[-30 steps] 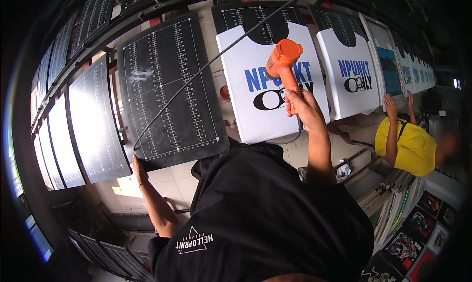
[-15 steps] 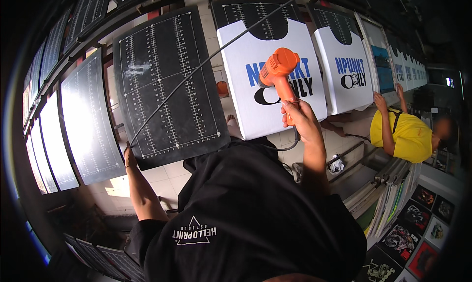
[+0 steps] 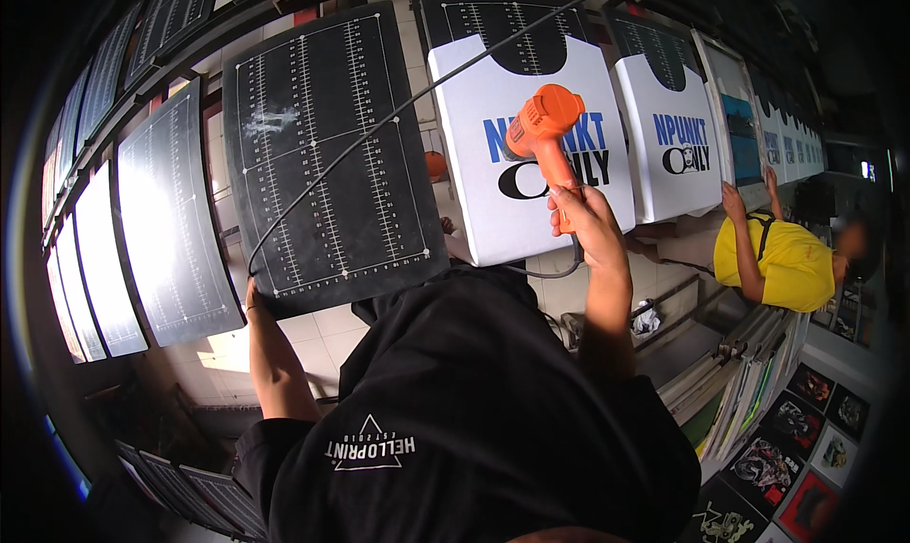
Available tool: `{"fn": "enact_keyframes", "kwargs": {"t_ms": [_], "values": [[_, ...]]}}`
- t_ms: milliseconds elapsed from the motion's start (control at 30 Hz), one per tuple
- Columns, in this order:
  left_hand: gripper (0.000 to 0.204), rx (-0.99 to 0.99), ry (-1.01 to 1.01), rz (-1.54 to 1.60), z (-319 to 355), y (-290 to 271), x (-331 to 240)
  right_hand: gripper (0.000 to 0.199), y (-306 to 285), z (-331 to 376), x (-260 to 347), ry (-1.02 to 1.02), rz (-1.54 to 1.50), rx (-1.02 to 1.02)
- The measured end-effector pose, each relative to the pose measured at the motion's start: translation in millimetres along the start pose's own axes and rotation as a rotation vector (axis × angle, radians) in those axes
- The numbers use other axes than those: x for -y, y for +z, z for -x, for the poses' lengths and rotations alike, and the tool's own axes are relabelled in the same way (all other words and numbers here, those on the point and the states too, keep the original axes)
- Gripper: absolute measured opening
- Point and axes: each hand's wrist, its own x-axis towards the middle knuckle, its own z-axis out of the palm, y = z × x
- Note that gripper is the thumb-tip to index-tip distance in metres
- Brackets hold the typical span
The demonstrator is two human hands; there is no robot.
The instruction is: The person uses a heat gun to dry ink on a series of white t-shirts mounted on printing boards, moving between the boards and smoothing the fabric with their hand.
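1. Heat gun [image 3: 553, 117], orange: over the near shirt [image 3: 483, 235] (white, blue and black print), covering part of that print. Nozzle was turned to the left; gap to the cloth could not be judged.
2. Right hand [image 3: 590, 223]: over the near shirt's lower right part. Fingers were wrapped around the gun's handle. A dark cord looped from the handle's base, below the near shirt's lower edge.
3. Near shirt: lay flat on a dark ruled board, which showed through the neck opening.
4. Black board [image 3: 351, 221], with white scales and a pale smudge: bare, just left of the near shirt.
5. Left hand [image 3: 252, 301]: well left of the near shirt, at the black board's lower left corner. Fingers were mostly hidden; whether they gripped anything could not be told.
6. Black cable [image 3: 417, 99]: crossed above the near shirt's top and slanted over the black board, down to the left hand.
7. Second shirt [image 3: 673, 190], same print: just right of the near shirt, on its own board.
8. Framed screen [image 3: 744, 135], part blue: beyond the second shirt, to the near shirt's right. A co-worker in a yellow top [image 3: 782, 263] had both hands at its lower end.
9. Glaring board [image 3: 180, 230]: far left of the near shirt, brightly lit.
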Motion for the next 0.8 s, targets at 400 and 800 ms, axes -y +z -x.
{"fn": "enact_keyframes", "kwargs": {"t_ms": [400, 800], "values": [[0.05, -0.032, -0.011, 0.009, 2.0, -0.9, -1.2, 0.031, 5.3, -16.0, 8.5, -0.025, 0.053, 0.005], [0.051, -0.046, -0.018, 0.023, -0.4, 1.2, -5.0, 0.033, 5.9, -31.1, 20.1, -0.042, 0.014, -0.009]]}}
